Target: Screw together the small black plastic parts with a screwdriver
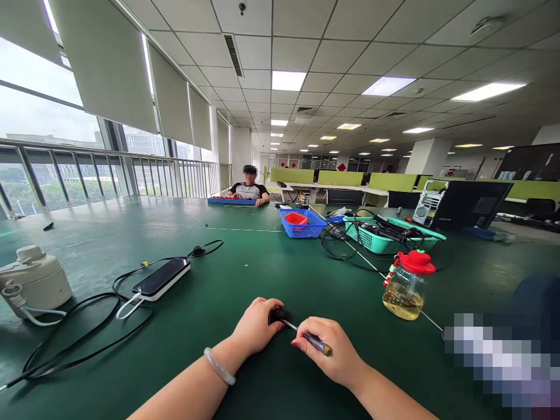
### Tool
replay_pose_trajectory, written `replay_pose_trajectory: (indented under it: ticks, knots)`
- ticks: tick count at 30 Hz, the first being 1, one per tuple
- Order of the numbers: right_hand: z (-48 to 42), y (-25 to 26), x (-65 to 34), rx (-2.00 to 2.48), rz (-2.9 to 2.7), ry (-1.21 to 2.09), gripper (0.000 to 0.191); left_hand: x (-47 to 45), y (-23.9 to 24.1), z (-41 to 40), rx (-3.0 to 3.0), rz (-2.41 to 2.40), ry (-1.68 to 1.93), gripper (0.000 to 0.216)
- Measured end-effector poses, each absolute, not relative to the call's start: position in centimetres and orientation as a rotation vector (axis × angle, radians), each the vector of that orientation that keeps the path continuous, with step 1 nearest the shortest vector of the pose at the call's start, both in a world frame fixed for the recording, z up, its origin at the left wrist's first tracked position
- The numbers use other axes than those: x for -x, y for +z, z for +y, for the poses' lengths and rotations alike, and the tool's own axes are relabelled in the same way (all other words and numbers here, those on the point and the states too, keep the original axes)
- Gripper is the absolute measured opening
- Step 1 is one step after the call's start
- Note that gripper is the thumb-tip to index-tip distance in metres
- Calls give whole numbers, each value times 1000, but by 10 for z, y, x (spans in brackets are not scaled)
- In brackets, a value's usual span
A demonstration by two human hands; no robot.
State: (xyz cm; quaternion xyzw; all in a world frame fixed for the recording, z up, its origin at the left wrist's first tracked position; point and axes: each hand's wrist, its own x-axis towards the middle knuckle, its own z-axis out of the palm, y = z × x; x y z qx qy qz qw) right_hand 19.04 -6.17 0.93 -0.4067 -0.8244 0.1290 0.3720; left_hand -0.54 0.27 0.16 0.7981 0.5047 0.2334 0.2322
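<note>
Left hand pinches a small black part at the near side of a green table; right hand clasps a screwdriver angled into it. Open room separates them from a bottle, right.

The bare forearms lead to hands with red nails, a pale grey bangle circling the left wrist.

At left on the green counter, a white bottle and a black-and-white device. At right, a red-lidded jar. Behind, a teal basket heaped with black cables, beside a blue basket holding a red box. Far edge: a person behind a blue tray.
</note>
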Motion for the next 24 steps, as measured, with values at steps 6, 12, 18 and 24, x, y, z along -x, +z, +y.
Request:
replay_pose_trajectory:
  ticks: [6, 12, 18, 24]
  knots:
    - [-56, 7, -195, 1056, -2103, 423, 30, 5, 2, 2, -2232, 1362, 642, 40]
    - [-55, 7, -195, 1068, -1965, 571, 32, 5, 1, 2, -2244, 1347, 647, 38]
    - [-52, 7, -195, 1063, -1862, 697, 35, 6, 3, 2, -2241, 1334, 646, 36]
    - [-54, 8, -196, 1075, -1888, 646, 35, 6, 3, 2, -2247, 1333, 634, 37]
